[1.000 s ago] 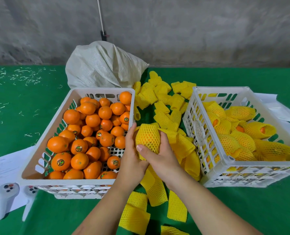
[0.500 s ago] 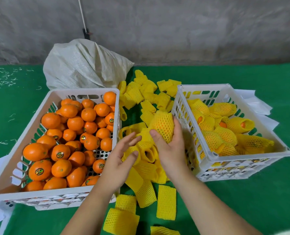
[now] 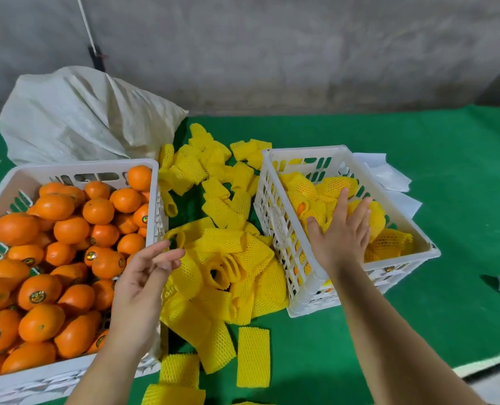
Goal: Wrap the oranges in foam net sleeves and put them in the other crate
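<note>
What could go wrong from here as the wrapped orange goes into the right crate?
1. The right hand lays the wrapped orange high on a heap in the right crate; it could roll against the others.
2. Several sleeves there look loose, with bare orange showing; one may slip off.
3. The left hand hangs between the loose sleeves and the left crate, and could knock sleeves aside.

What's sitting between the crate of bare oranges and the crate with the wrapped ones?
In the head view, a loose pile of yellow foam net sleeves on the green cloth fills the gap between the oranges crate and the wrapped-fruit crate.
</note>
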